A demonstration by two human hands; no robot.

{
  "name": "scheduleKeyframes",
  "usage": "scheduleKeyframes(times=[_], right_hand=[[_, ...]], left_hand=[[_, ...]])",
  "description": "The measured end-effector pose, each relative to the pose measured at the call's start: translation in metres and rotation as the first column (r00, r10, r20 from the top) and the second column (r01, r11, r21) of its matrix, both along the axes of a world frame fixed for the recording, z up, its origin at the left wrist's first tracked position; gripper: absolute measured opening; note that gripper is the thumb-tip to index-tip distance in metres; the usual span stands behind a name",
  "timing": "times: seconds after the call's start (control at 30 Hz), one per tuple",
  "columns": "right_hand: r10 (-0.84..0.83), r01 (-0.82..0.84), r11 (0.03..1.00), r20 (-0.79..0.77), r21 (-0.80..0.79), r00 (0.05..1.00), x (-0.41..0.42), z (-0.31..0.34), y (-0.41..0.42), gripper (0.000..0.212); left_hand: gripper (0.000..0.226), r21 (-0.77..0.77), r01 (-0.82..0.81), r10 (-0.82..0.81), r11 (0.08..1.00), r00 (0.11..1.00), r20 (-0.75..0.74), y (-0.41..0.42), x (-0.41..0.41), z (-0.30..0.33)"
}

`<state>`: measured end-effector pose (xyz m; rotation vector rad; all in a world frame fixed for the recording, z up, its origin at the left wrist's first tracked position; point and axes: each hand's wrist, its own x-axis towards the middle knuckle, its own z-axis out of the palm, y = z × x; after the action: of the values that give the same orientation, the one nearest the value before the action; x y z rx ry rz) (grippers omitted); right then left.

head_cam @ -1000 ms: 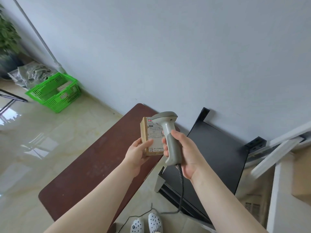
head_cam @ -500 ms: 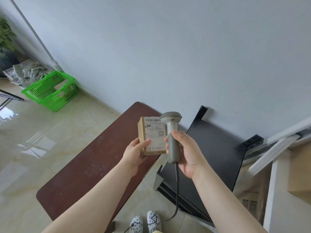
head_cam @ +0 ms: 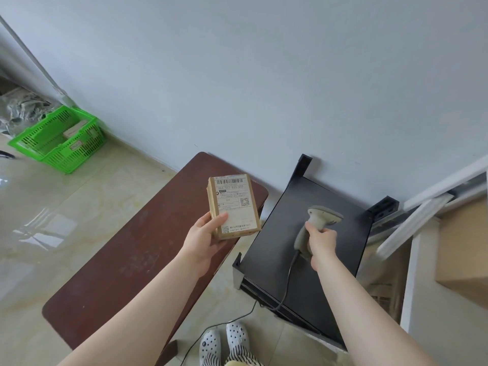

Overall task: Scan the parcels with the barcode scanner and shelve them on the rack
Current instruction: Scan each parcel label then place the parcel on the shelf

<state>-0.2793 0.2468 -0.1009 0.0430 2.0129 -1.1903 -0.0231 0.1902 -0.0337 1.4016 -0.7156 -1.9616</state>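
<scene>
Green plastic, slatted and rectangular, the basket (head_cam: 56,140) sat on the pale glossy floor far to the left of the dark brown wooden table (head_cam: 137,249), close against the grey wall, with a few small boxes inside it. Over the table's far right corner the left hand (head_cam: 208,237) held a small brown cardboard parcel (head_cam: 233,206) from below, thumb pressed flat on the label and fingers curled round its underside. The parcel's long axis ran away from the person toward the wall, the white shipping label facing up and its barcode at the far end. Right of the table stood a black metal rack (head_cam: 298,260), its flat top shelf bare. Above that shelf the right hand (head_cam: 320,240) was wrapped tightly round the handle of a grey plastic corded barcode scanner (head_cam: 317,223); the scanner's head pointed up and to the right, away from the parcel, and the two were well apart. Its dark cable (head_cam: 286,283) trailed down across the shelf to the floor beside the table.
</scene>
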Motion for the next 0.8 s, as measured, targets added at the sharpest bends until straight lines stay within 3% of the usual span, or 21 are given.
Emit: scheduleKeyframes(times=[0.5, 0.8], right_hand=[[0.088, -0.083, 0.996, -0.129, 0.042, 0.988, -0.009, -0.043, 0.006, 0.040], [0.157, -0.148, 0.986, -0.130, 0.081, 0.979, -0.012, -0.040, 0.011, 0.052]], left_hand=[[0.037, 0.000, 0.021, -0.021, 1.000, 1.000, 0.013, 0.012, -0.017, 0.007], [0.036, 0.012, -0.018, 0.018, 1.000, 1.000, 0.002, 0.024, -0.017, 0.010]])
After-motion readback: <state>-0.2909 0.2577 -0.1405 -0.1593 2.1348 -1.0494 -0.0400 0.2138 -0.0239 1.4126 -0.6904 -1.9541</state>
